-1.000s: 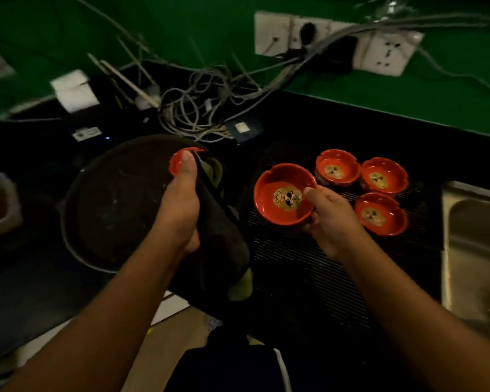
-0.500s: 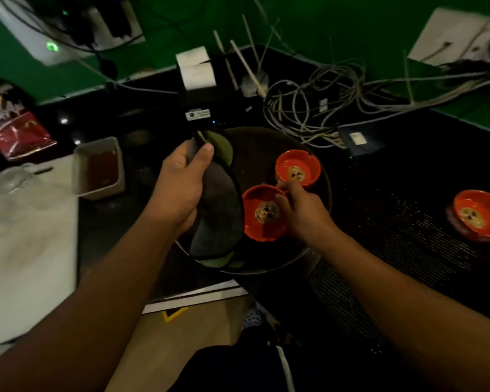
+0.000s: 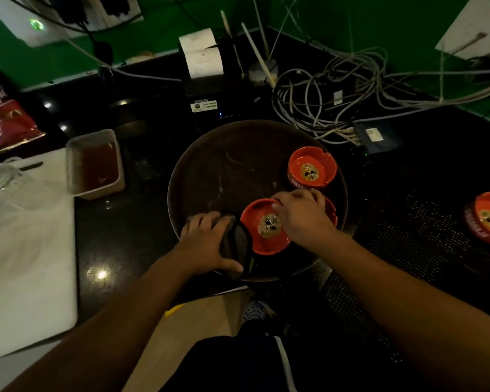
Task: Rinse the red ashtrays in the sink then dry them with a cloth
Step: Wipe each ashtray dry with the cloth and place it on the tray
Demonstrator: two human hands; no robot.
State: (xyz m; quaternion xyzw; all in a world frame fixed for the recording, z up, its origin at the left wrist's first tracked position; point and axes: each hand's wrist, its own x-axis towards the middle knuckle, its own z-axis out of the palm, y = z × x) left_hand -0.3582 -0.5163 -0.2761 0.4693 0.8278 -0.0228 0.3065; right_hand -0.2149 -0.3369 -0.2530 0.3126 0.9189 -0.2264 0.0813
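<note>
On the black counter (image 3: 130,227) below green walls (image 3: 323,12), a tray (image 3: 210,165) holds ashtrays (image 3: 311,168).

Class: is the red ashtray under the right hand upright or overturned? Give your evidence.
Upright. The red ashtray has its bowl facing up, with the emblem on its inside floor visible.

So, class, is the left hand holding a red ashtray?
No: the left hand holds the dark cloth on the round tray; the right hand grips the red ashtray.
</note>
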